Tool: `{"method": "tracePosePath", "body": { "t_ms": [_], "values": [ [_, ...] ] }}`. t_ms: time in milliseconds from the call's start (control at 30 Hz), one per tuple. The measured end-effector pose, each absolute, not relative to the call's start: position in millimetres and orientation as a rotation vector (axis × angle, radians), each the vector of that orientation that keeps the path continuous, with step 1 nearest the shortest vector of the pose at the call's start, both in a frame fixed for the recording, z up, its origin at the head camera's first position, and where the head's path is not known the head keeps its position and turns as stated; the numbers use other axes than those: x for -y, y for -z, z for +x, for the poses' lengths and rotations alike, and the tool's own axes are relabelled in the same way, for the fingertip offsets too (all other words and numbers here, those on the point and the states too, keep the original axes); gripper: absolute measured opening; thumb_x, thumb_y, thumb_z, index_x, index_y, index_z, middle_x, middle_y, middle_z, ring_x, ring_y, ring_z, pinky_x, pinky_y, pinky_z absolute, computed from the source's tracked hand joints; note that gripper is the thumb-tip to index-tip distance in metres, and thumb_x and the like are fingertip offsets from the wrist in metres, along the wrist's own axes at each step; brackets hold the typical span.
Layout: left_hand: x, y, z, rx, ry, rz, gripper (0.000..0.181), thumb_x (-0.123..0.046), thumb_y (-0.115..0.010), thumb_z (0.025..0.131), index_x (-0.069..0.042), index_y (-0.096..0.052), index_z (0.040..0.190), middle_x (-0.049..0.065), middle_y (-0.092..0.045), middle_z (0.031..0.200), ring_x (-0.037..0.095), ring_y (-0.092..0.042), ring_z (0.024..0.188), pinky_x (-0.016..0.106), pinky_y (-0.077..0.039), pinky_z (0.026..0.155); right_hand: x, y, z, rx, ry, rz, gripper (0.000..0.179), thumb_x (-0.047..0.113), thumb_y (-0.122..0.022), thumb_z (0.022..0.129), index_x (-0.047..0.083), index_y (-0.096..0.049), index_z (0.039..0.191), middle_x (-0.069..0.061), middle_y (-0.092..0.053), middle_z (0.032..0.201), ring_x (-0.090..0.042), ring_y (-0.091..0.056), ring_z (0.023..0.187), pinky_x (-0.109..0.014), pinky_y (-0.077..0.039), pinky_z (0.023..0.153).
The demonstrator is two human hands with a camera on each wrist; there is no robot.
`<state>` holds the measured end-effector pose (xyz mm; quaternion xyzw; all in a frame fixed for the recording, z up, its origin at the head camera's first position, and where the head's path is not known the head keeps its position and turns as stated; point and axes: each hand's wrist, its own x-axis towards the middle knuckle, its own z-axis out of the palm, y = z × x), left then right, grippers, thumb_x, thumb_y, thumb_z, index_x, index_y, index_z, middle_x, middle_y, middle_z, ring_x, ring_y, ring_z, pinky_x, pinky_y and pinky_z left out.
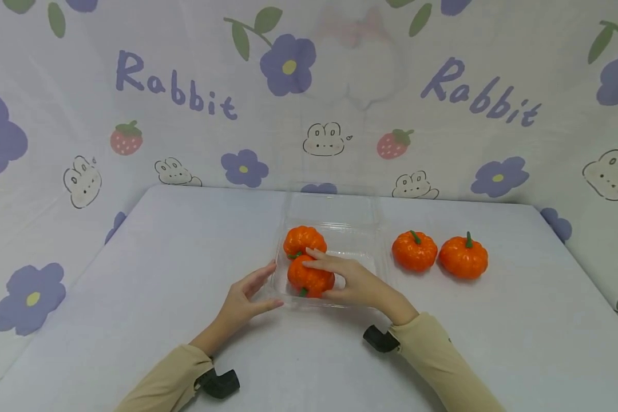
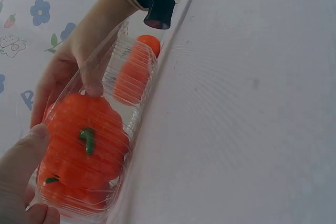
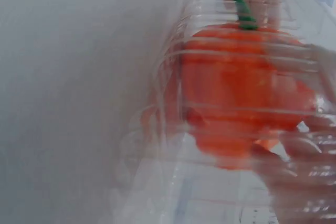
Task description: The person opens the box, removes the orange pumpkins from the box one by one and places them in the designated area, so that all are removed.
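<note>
A clear plastic clamshell box (image 1: 357, 237) lies with its lid raised at the back. Two small orange toy pumpkins are in its left half, one behind the other. My right hand (image 1: 357, 281) reaches in over the front wall and grips the nearer pumpkin (image 1: 309, 279) between thumb and fingers. The farther pumpkin (image 1: 305, 239) lies against it, its green stem towards me. At the box's left front corner is my left hand (image 1: 241, 298), thumb and fingers spread, fingertips right at the wall. Through the ribbed plastic, the right wrist view shows the held pumpkin (image 3: 231, 77) blurred.
Two more orange pumpkins stand on the white table right of the box, one nearer (image 1: 414, 252) and one farther right (image 1: 463, 257). A printed cloth (image 1: 329, 114) with rabbits and flowers hangs behind the table. Each beige sleeve carries a black wrist mount.
</note>
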<state>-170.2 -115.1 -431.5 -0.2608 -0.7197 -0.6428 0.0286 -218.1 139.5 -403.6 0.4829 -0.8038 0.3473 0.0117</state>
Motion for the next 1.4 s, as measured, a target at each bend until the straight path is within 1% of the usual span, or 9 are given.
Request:
{"method": "tracePosePath", "body": {
  "t_ms": [167, 367, 533, 633, 733, 967, 1067, 1167, 1400],
  "values": [
    [116, 431, -172, 2.218, 1.959, -0.816, 0.062, 0.013, -0.069, 0.07, 0.017, -0.039, 0.124, 0.031, -0.037, 0.129, 0.04, -0.031, 0.121, 0.049, -0.025, 0.099, -139, 401, -220, 2.459, -0.92, 1.53, 0.066, 0.001, -0.075, 0.07, 0.001, -0.046, 0.129, -0.014, -0.035, 0.138, -0.025, -0.026, 0.128, -0.036, -0.034, 0.097],
    [117, 430, -174, 2.221, 1.958, -0.818, 0.062, 0.014, -0.068, 0.07, 0.018, -0.039, 0.124, 0.031, -0.037, 0.129, 0.041, -0.031, 0.121, 0.048, -0.025, 0.099, -139, 399, -219, 2.539, -0.857, 1.491, 0.068, 0.002, -0.074, 0.071, 0.003, -0.044, 0.132, -0.011, -0.033, 0.14, -0.024, -0.032, 0.125, -0.031, -0.041, 0.091],
    [116, 431, -173, 2.215, 1.966, -0.816, 0.062, 0.014, -0.068, 0.07, 0.018, -0.039, 0.124, 0.031, -0.037, 0.129, 0.041, -0.031, 0.121, 0.049, -0.025, 0.098, -142, 397, -217, 2.578, -0.86, 1.438, 0.067, 0.004, -0.075, 0.07, 0.004, -0.046, 0.13, -0.01, -0.038, 0.137, -0.025, -0.037, 0.122, -0.029, -0.043, 0.088],
    [116, 432, -173, 2.207, 1.978, -0.822, 0.062, 0.014, -0.068, 0.07, 0.018, -0.038, 0.124, 0.031, -0.036, 0.13, 0.041, -0.031, 0.121, 0.05, -0.024, 0.098, -144, 396, -216, 2.575, -0.862, 1.409, 0.066, 0.005, -0.077, 0.069, 0.004, -0.049, 0.128, -0.011, -0.04, 0.135, -0.024, -0.038, 0.121, -0.03, -0.042, 0.089],
    [116, 433, -172, 2.2, 1.984, -0.82, 0.062, 0.014, -0.068, 0.07, 0.018, -0.038, 0.124, 0.031, -0.036, 0.13, 0.042, -0.03, 0.121, 0.05, -0.024, 0.098, -145, 396, -216, 2.56, -0.872, 1.422, 0.065, 0.004, -0.077, 0.068, 0.002, -0.05, 0.127, -0.011, -0.04, 0.135, -0.023, -0.034, 0.124, -0.032, -0.04, 0.091],
    [116, 433, -171, 2.198, 1.987, -0.815, 0.062, 0.015, -0.068, 0.069, 0.019, -0.038, 0.123, 0.032, -0.036, 0.129, 0.043, -0.031, 0.12, 0.05, -0.025, 0.098, -148, 398, -217, 2.587, -0.928, 1.387, 0.07, 0.006, -0.079, 0.066, 0.003, -0.048, 0.129, -0.011, -0.033, 0.14, -0.023, -0.025, 0.129, -0.035, -0.039, 0.092],
    [116, 433, -171, 2.207, 1.991, -0.81, 0.062, 0.015, -0.068, 0.069, 0.019, -0.038, 0.123, 0.032, -0.036, 0.129, 0.042, -0.031, 0.121, 0.05, -0.025, 0.098, -147, 399, -217, 2.574, -0.928, 1.388, 0.072, 0.01, -0.078, 0.068, 0.0, -0.045, 0.13, -0.013, -0.033, 0.139, -0.024, -0.028, 0.128, -0.036, -0.035, 0.096],
    [116, 432, -171, 2.215, 1.999, -0.798, 0.062, 0.014, -0.068, 0.069, 0.018, -0.038, 0.124, 0.031, -0.036, 0.13, 0.042, -0.03, 0.121, 0.05, -0.024, 0.099, -147, 399, -217, 2.541, -0.953, 1.39, 0.074, 0.012, -0.079, 0.068, -0.004, -0.043, 0.13, -0.014, -0.038, 0.136, -0.025, -0.033, 0.125, -0.037, -0.031, 0.099],
    [115, 432, -170, 2.221, 2.005, -0.791, 0.062, 0.014, -0.068, 0.07, 0.018, -0.038, 0.124, 0.031, -0.035, 0.13, 0.041, -0.031, 0.122, 0.05, -0.023, 0.099, -149, 399, -216, 2.533, -1.031, 1.352, 0.073, 0.015, -0.08, 0.067, -0.005, -0.045, 0.128, -0.015, -0.043, 0.132, -0.026, -0.036, 0.123, -0.036, -0.031, 0.099]
  ]
}}
